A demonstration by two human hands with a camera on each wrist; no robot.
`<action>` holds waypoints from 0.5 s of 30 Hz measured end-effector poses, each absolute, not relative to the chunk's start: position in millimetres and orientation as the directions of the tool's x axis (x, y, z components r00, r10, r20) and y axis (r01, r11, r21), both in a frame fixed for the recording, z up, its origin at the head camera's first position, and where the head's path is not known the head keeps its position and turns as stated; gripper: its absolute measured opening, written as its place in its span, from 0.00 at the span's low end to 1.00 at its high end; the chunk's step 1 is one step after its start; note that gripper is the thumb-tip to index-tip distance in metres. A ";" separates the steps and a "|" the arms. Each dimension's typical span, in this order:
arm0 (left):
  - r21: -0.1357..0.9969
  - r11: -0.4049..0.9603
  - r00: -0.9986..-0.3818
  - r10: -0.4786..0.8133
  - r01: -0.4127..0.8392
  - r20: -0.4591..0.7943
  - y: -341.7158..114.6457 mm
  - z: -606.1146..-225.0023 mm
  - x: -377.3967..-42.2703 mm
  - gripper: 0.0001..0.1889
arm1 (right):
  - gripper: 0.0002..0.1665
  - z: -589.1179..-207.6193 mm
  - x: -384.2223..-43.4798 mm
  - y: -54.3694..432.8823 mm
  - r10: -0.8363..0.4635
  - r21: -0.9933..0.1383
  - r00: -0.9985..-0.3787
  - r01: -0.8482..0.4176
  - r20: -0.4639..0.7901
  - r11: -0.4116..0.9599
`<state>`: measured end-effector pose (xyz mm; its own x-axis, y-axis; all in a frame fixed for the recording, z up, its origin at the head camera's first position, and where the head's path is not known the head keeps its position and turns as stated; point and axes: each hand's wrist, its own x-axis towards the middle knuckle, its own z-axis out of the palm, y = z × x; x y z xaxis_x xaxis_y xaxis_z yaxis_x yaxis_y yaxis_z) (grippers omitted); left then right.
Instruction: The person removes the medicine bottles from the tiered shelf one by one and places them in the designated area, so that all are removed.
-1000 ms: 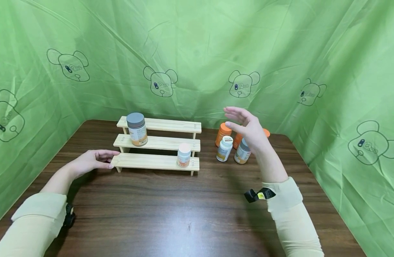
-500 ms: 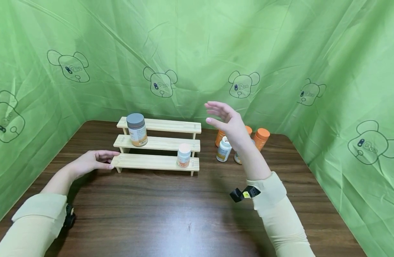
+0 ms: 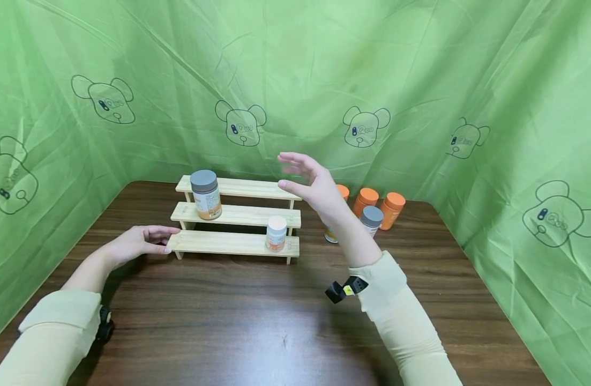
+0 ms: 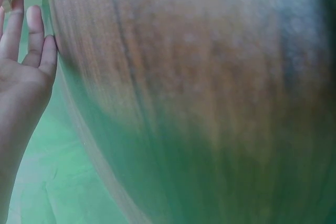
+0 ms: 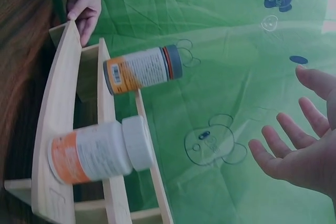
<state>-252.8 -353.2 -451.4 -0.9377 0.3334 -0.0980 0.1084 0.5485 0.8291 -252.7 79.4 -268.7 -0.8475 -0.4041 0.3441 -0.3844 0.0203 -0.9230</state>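
Note:
A three-tier wooden display shelf (image 3: 227,242) stands on the table. My left hand (image 3: 131,246) holds the left end of its lowest step, thumb at the front edge and fingers behind; the right wrist view also shows this left hand (image 5: 85,1). On the middle step, toward the left, stands a grey-capped pill bottle (image 3: 206,195). A small white pill bottle (image 3: 276,234) with an orange-banded label stands at the right of the lowest step. My right hand (image 3: 312,185) hovers near the top step's right end, fingers spread and slightly bent, with nothing in them.
Right of the shelf stand several more bottles: an orange bottle (image 3: 365,201), another orange bottle (image 3: 392,210) and a grey-capped bottle (image 3: 371,219), some partly hidden behind my right forearm. Green cloth (image 3: 295,64) hangs around the back and sides of the brown table (image 3: 227,321).
My right hand has moved left through the air, from above the group of bottles to near the shelf's right end. My left hand and the bottles have stayed in place.

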 end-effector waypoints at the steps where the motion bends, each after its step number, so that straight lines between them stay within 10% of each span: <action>1: 0.829 0.549 -0.938 0.334 0.111 -0.096 -353.2 -451.9 -253.0 0.32 | 0.32 -271.4 -255.3 77.3 -0.404 -0.923 -0.848 -0.384 0.342 0.023; 15: 0.829 0.548 -0.938 0.333 0.109 -0.096 -353.9 -452.6 -253.1 0.32 | 0.35 -288.1 -263.9 30.9 -0.443 -0.933 -0.851 -0.351 0.282 0.080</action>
<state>-253.1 -353.9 -452.6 -0.9382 0.3326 -0.0961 0.1095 0.5483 0.8291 -263.9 30.9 -288.1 -0.8511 -0.4429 0.2819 -0.3506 0.0797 -0.9331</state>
